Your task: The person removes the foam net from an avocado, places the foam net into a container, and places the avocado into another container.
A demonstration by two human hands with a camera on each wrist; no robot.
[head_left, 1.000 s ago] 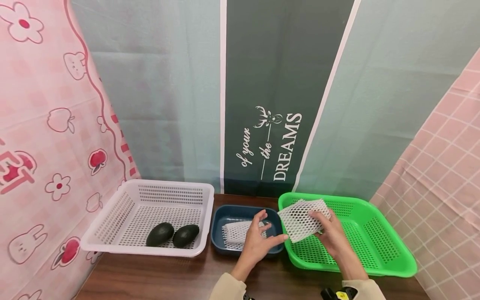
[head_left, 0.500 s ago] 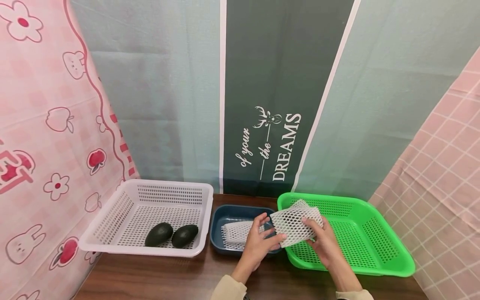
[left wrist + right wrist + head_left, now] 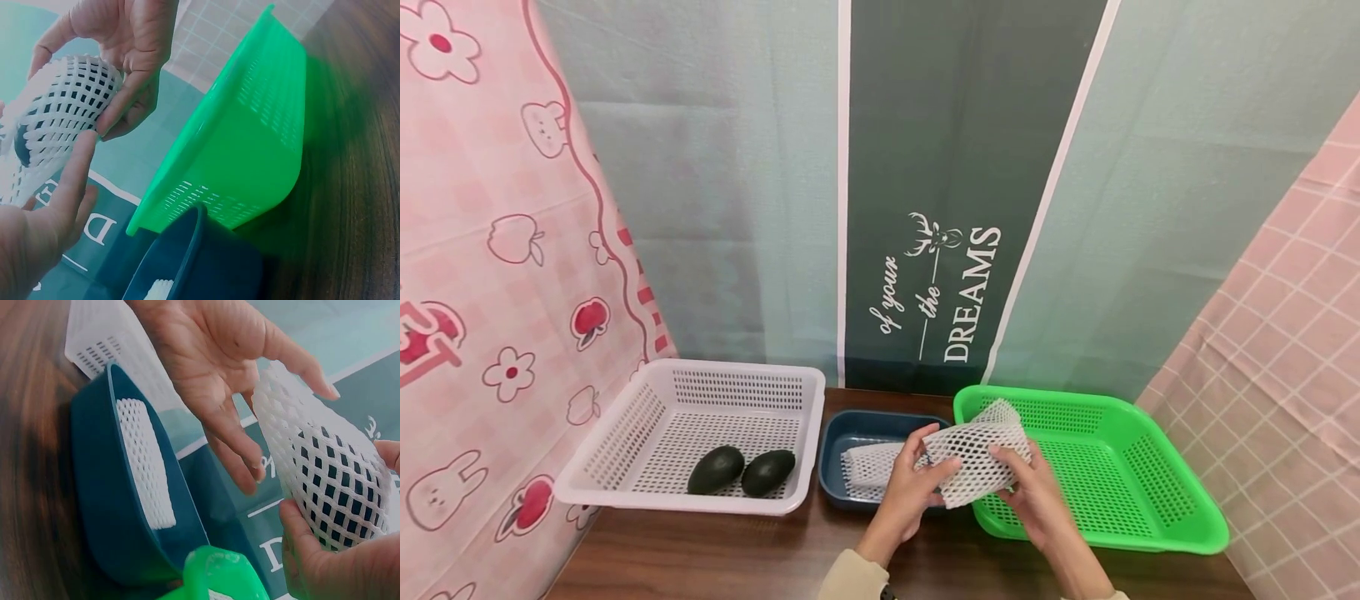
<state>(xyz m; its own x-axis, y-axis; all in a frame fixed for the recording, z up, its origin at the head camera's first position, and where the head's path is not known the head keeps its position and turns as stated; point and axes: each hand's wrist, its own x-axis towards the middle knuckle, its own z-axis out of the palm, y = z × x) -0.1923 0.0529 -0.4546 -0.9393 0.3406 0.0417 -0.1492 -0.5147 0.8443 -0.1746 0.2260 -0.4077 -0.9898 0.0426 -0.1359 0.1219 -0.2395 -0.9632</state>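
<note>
A white foam net sleeve (image 3: 977,458) is held up between both hands, in front of the green basket's left end. A dark, rounded fruit (image 3: 22,145) shows inside it through the mesh and an opening. My right hand (image 3: 1033,492) grips the filled end, thumb on top and fingers beneath. At the other end, my left hand (image 3: 910,483) has its thumb over the near side and fingers behind the edge; in the right wrist view its fingers spread loosely about the sleeve's end. Two dark green avocados (image 3: 717,470) lie side by side in the white basket (image 3: 688,502).
A blue tray (image 3: 833,462) with more foam net (image 3: 868,465) in it stands between the baskets, partly behind my left hand. On the right is the green basket (image 3: 1206,529); another white net piece (image 3: 1002,410) shows at its left end. A patterned curtain (image 3: 752,208) hangs behind.
My right hand has brought the sleeve left and slightly down to my left hand. The left thumb and fingers have moved from the sleeve's corner to around its end.
</note>
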